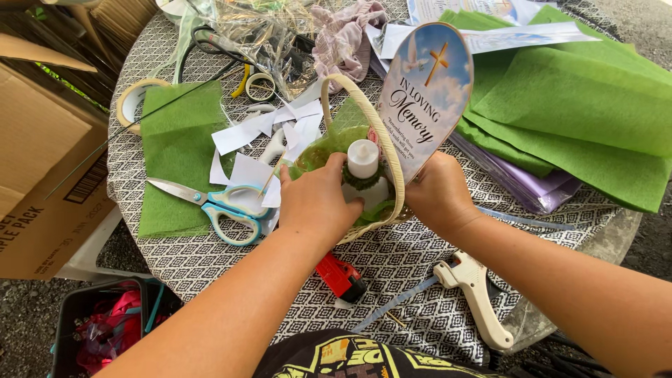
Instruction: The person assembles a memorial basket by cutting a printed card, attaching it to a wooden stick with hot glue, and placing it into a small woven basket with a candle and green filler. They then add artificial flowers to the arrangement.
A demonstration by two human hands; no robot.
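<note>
I am closing my left hand (316,198) on the white candle (362,159) standing upright in the basket (381,136), just right of my fingers, while my right hand (439,194) is gripping the oval card (424,94) rising behind it.

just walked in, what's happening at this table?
A person is working on a small wicker basket on a patterned round table. The left hand is inside the basket at a white candle. The right hand holds the basket's far side, below an oval card standing in it. Scissors, green sheets, a glue gun and tape rolls lie around.
</note>
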